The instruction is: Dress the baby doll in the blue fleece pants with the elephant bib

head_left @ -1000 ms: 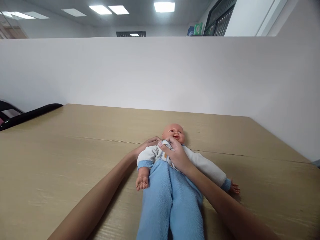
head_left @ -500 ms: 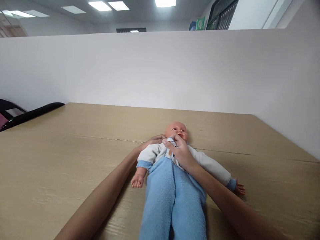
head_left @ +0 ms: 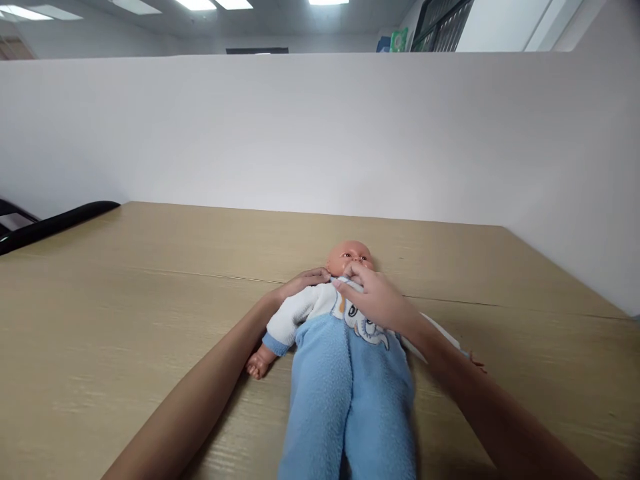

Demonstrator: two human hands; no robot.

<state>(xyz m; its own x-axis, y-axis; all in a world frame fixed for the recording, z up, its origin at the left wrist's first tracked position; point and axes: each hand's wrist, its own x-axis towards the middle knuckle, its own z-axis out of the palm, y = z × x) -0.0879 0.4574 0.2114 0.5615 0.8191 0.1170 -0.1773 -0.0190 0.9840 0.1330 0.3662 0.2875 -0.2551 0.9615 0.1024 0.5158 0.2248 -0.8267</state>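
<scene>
A baby doll (head_left: 345, 360) lies on its back on the wooden table (head_left: 125, 313), head away from me, in a blue and white fleece suit with an elephant print on the chest. My left hand (head_left: 300, 283) lies curled against the doll's shoulder beside its neck, fingers on the white fabric. My right hand (head_left: 373, 300) rests on the doll's chest and pinches the suit's collar just under the chin. The doll's bare hand (head_left: 256, 364) sticks out next to my left forearm.
A white partition wall (head_left: 320, 133) runs along the far and right sides of the table. A black chair back (head_left: 55, 223) shows at the far left edge. Ceiling lights are above.
My right hand has moved up from the chest to the collar under the chin, uncovering the elephant print. The doll's near arm has swung outward and down. My left hand stays at the shoulder.
</scene>
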